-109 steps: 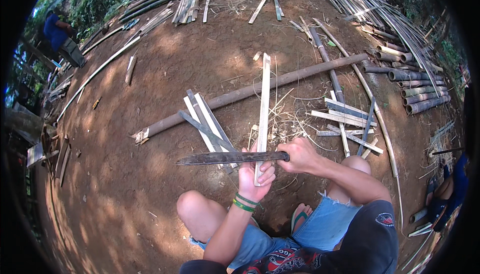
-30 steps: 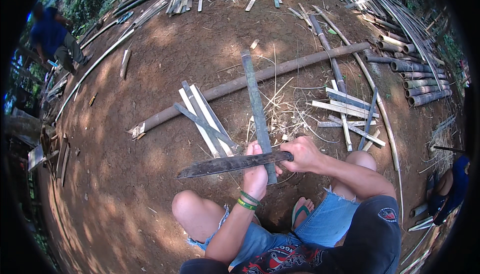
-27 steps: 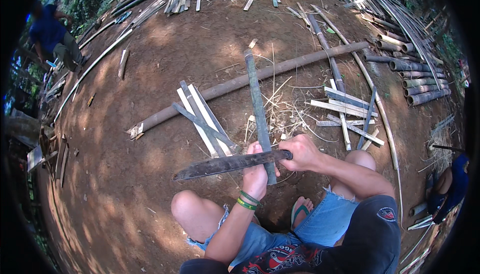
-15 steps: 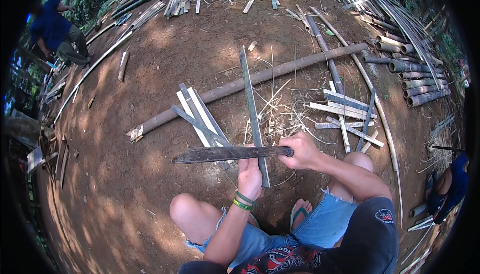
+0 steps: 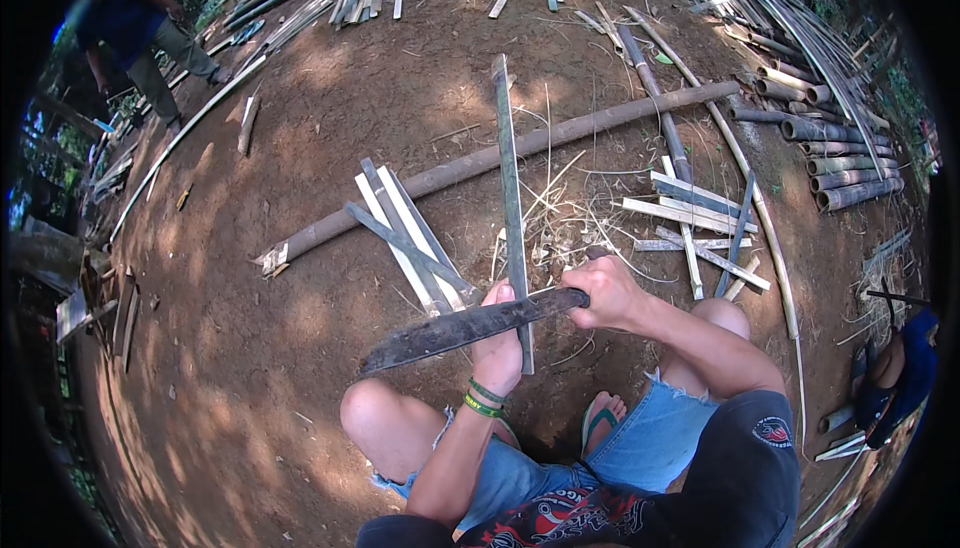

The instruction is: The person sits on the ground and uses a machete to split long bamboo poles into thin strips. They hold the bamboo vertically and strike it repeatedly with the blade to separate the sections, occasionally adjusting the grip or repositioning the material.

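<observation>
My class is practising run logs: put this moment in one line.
left hand: holding bamboo slat | right hand: gripping machete | machete: crossing over slat, contact unclear | ground: bamboo pole, shavings

A long brown pole (image 5: 450, 176) lies aslant on the bare earth (image 5: 250, 348), its right end near a stack of cut bamboo tubes (image 5: 852, 166), above which long thin slats (image 5: 740, 0) spread. At upper left, a person in a dark blue shirt (image 5: 125, 13) stands beside a long pale strip (image 5: 208, 113), with a short split piece (image 5: 249, 126) and a small yellow object (image 5: 184, 198) nearby. Another person in blue (image 5: 914, 358) shows at the right edge.
</observation>
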The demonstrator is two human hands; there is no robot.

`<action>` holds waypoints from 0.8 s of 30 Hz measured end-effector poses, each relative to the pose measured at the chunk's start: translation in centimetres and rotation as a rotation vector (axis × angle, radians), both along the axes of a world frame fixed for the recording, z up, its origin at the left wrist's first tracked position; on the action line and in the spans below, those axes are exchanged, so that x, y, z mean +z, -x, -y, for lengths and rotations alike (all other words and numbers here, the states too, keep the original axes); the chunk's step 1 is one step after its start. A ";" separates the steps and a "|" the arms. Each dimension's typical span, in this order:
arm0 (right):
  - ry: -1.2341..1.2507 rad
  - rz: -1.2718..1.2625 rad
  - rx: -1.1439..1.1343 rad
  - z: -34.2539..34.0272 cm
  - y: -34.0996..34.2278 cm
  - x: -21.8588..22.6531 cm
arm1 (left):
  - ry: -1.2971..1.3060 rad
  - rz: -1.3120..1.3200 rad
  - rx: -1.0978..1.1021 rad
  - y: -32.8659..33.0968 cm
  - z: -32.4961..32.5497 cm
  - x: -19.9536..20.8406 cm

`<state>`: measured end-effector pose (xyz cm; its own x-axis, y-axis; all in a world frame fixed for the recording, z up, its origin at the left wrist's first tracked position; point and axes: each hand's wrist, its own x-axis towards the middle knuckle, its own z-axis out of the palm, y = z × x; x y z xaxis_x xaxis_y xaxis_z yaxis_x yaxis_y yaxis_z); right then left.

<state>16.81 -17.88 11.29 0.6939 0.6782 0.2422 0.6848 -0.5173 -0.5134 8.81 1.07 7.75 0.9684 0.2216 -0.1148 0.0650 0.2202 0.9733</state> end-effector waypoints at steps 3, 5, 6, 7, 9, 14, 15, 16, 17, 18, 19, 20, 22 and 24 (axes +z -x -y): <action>0.007 0.041 -0.035 -0.2 0.0 -0.1 | 0.053 -0.027 -0.013 0.2 -0.3 0.7; 0.019 0.092 -0.014 -0.4 0.2 0.5 | 0.080 -0.022 -0.008 0.5 -0.4 1.1; 0.007 0.097 0.003 -0.1 0.2 0.1 | 0.063 -0.042 -0.011 1.3 -0.4 1.5; -0.005 0.103 0.019 0.2 0.2 0.0 | 0.049 -0.040 -0.015 1.0 -0.4 2.1; 0.000 0.120 -0.086 0.7 -1.3 0.0 | 0.072 -0.140 -0.101 1.6 -1.0 2.4; -0.009 0.118 -0.044 0.0 0.5 0.6 | 0.031 -0.031 -0.031 1.2 -0.5 2.7; -0.058 0.127 0.002 0.0 0.8 0.7 | -0.012 0.030 -0.026 0.9 -0.4 3.0; -0.055 0.150 -0.036 0.4 0.1 0.5 | 0.023 -0.079 -0.122 1.4 -1.2 2.7; -0.051 0.174 -0.075 1.0 -1.1 0.3 | 0.057 -0.189 -0.218 1.9 -1.7 2.2; -0.073 0.106 -0.184 1.0 -2.6 0.5 | 0.070 -0.165 -0.216 1.9 -1.3 2.8; -0.086 0.096 -0.219 1.0 -2.4 0.5 | 0.083 -0.141 -0.215 2.1 -0.7 3.6; -0.099 0.087 -0.253 1.0 -2.1 0.6 | 0.097 -0.118 -0.214 2.1 -0.2 4.1; -0.041 0.109 -0.165 0.8 -0.9 0.4 | -0.009 0.030 -0.057 1.8 0.1 3.5; -0.115 0.294 -0.016 0.9 -1.3 0.0 | -0.053 0.052 -0.055 2.0 0.1 2.4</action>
<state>18.06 -18.80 11.34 0.5930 0.6247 0.5080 0.8048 -0.4791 -0.3503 6.84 0.97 10.10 0.9836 0.1726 -0.0532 0.0241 0.1663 0.9858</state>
